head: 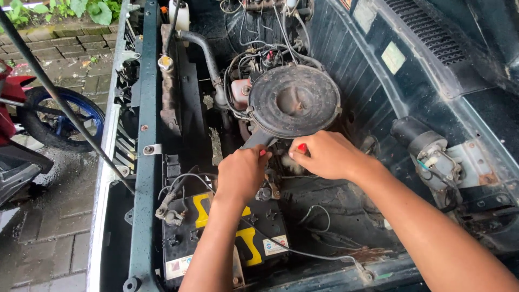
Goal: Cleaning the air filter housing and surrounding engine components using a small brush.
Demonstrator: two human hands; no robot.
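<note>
With the black-and-yellow battery [227,238] just below it, the left hand [241,173] is curled shut on a small red-tipped part and the right hand [324,156] pinches a red-handled tool [301,147] (mostly hidden) beneath the round air cleaner [294,100], so steadying the part while turning gently seems wise.

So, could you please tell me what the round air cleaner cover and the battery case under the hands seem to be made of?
The round air cleaner cover looks like pressed sheet metal: dark, dull paint with rusty brown patches and a stamped centre dish. The battery case looks like moulded black plastic, faintly glossy, with yellow label areas on top. Both hands, left hand and right hand, grip something red-tipped; its material cannot be told.
</note>
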